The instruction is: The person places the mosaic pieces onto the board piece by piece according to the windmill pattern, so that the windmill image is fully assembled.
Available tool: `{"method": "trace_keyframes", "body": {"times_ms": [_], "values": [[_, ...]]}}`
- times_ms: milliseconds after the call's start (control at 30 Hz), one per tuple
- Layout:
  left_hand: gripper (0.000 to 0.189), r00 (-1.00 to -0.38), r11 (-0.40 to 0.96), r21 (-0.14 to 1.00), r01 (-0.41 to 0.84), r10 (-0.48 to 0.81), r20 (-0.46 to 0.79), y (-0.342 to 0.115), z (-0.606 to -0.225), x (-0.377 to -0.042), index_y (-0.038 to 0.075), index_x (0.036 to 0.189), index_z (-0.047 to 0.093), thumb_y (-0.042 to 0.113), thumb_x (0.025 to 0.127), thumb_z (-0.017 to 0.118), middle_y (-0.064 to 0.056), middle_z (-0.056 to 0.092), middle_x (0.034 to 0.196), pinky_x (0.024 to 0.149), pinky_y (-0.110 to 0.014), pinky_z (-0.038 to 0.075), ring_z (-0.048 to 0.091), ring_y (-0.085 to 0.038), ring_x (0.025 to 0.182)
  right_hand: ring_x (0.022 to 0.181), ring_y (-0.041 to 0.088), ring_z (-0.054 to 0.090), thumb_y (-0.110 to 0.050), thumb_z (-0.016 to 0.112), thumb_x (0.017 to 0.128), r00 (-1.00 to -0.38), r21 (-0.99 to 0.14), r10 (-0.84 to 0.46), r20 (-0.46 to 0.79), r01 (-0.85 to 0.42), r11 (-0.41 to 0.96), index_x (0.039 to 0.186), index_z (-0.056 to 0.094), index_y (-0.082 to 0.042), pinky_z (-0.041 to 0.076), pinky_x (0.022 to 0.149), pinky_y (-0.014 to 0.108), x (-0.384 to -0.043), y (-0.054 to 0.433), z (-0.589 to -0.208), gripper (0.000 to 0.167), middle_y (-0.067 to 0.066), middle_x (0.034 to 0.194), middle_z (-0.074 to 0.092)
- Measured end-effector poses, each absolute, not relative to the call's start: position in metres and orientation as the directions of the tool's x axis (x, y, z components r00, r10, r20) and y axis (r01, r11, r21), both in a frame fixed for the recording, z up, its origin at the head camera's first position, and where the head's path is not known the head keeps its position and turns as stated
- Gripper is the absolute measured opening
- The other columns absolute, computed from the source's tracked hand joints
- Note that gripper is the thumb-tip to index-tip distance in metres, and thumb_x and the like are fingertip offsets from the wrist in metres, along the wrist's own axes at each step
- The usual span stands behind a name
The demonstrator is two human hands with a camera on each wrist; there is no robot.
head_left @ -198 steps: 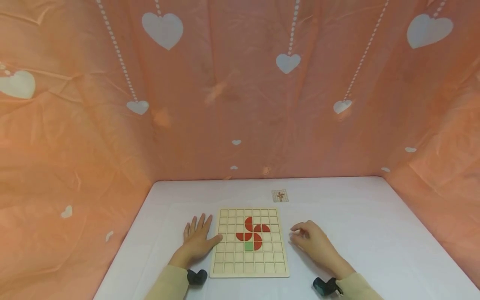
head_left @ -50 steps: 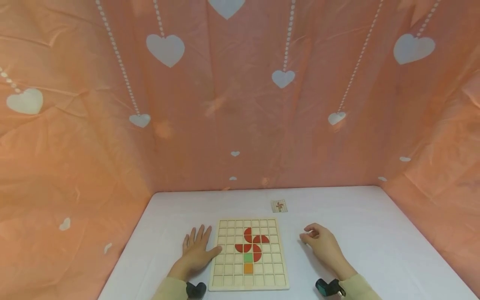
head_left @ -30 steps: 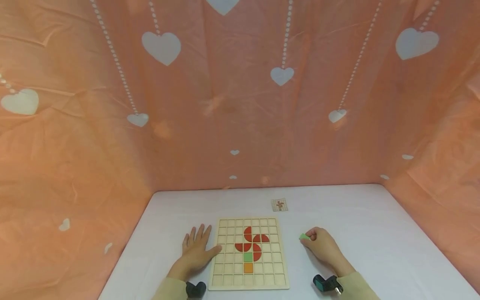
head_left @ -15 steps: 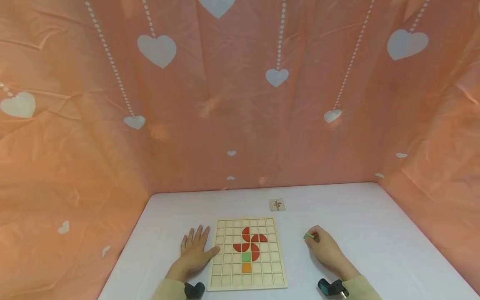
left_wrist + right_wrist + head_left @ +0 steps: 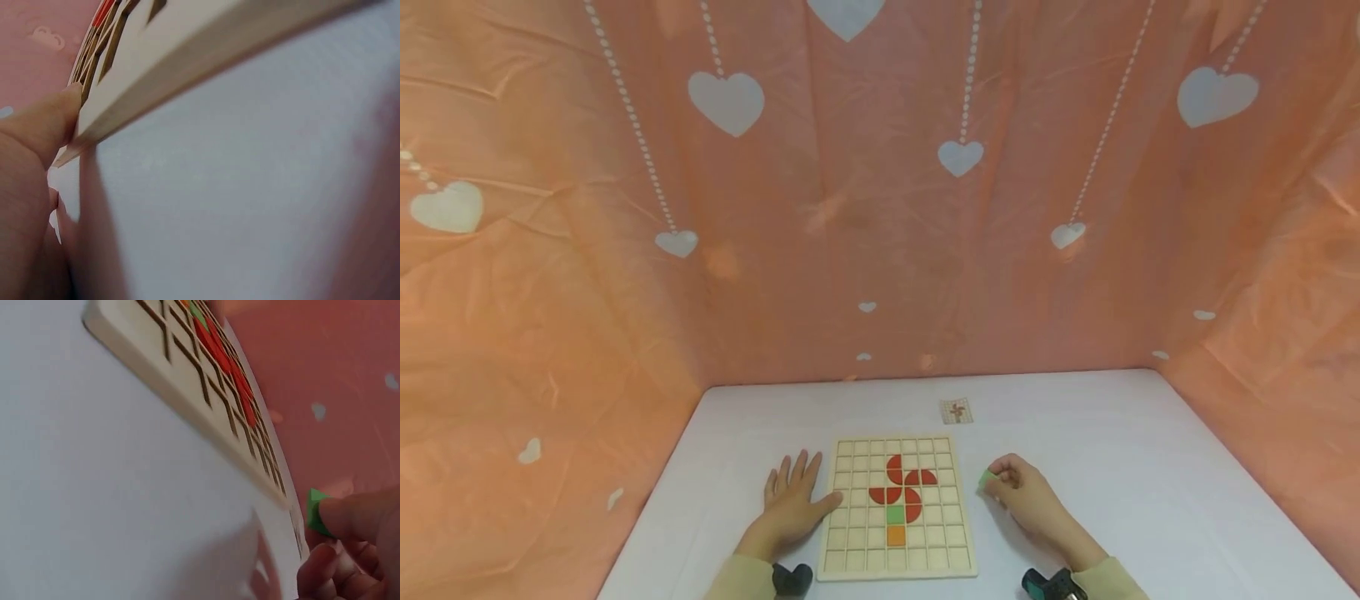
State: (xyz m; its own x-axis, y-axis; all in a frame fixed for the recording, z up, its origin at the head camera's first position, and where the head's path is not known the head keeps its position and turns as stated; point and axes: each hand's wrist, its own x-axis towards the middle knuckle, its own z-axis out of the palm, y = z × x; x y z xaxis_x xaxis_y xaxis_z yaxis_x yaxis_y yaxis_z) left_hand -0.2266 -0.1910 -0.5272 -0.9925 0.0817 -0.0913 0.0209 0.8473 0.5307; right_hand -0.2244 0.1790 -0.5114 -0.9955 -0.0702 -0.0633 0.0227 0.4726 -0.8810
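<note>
A wooden grid board (image 5: 938, 537) lies flat on the white table. Set in its cells are several red quarter-round pieces (image 5: 913, 504) forming a pinwheel, with a green square (image 5: 895, 514) and an orange square (image 5: 896, 536) in a column below. My left hand (image 5: 792, 507) lies spread at the board's left side, its thumb resting on the rim. To the right of the board, my right hand (image 5: 1028, 500) pinches a small green tile (image 5: 987, 478) between thumb and fingers, held above the table. In the right wrist view the tile's outline is partly covered by the thumb.
A small card (image 5: 957, 411) printed with a similar pinwheel on a grid lies beyond the board's far edge. An orange cloth (image 5: 820, 250) with pale hearts surrounds the table's back and sides. Wrist cameras (image 5: 1052, 585) sit near both cuffs.
An orange square has appeared below the green square on the board. The right hand has taken up a green tile, turned it in its fingers, and moved left toward the board. The left hand stays put.
</note>
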Motion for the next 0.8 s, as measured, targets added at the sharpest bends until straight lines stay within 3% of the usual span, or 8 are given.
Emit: {"method": "trace_keyframes", "body": {"times_ms": [233,433,800], "values": [[0.086,-0.992,0.842,0.539,0.019,0.081,-0.092,-0.191,-0.529,-0.226,0.004,0.152,0.028,0.055,0.089,0.059,-0.023,0.013,0.158,0.111,-0.059,-0.011,-0.003,-0.045,0.144,0.066,0.014,0.053,-0.021,0.064,0.094,-0.956,-0.873,-0.293,0.014,-0.154,0.462,0.104,0.057,-0.01,0.046,0.051,0.023,-0.206,0.138,-0.506,0.016,0.002,0.083,0.057],[0.088,-0.992,0.839,0.544,0.005,0.071,-0.1,-0.192,-0.532,-0.227,0.005,0.152,0.027,0.056,0.089,0.059,-0.022,0.012,0.158,0.111,-0.058,-0.012,-0.004,-0.043,0.144,0.069,0.008,0.051,-0.024,0.065,0.094,-0.906,-0.851,-0.423,0.011,-0.231,0.472,0.1,0.055,-0.018,0.045,0.056,0.023,-0.187,0.104,-0.51,0.013,-0.006,0.081,0.056],[0.088,-0.993,0.843,0.538,0.012,0.073,-0.092,-0.193,-0.535,-0.228,0.005,0.152,0.027,0.056,0.088,0.059,-0.022,0.012,0.158,0.111,-0.057,-0.012,-0.004,-0.043,0.144,0.063,0.004,0.048,-0.025,0.07,0.089,-0.884,-0.827,-0.466,-0.011,-0.254,0.501,0.092,0.06,-0.022,0.044,0.056,0.022,-0.17,0.072,-0.52,0.011,-0.01,0.071,0.055]]}}
